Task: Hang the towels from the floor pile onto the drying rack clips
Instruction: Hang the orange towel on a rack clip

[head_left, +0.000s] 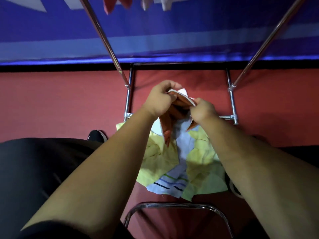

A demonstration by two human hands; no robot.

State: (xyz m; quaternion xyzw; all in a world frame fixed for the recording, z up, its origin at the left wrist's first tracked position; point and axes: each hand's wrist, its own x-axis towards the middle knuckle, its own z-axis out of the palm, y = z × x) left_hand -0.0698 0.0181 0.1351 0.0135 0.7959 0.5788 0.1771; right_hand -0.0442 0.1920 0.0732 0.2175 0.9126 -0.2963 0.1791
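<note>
Forearms: left forearm (103,169) and right forearm (250,169), both bare, reach forward from the bottom of the view. A curved chrome bar (177,205) sits low between them.
Left hand (160,99): fingers curled, pinching one end of the top edge of an orange towel (179,105).
Orange towel: held between the two hands, above the pile. Its loose tail hangs below the left hand; whether the tip touches the pile cannot be told.
Right hand (202,112): just right of the left hand and a little lower, fingers curled, gripping the other end of the same edge.
Floor pile (202,163): directly below both hands, on the red floor (51,104).
Drying rack (128,99): chrome legs stand just beyond the hands, and slanted poles rise to either side above them. Hung cloths (165,4) show far above the hands at the top edge. No clips are in view.
Step in hand: most likely finding and spreading the towel's top edge, with hanging not yet begun.
Next move: probably raising the edge to the rack top. That calls for keeping it taut and one corner exposed for a clip.
Towel look: orange with a white band along the held edge, bunched and folded between the hands, limp. The pile beneath is crumpled pale yellow cloth with a light blue towel (172,183) striped in dark blue and green.
</note>
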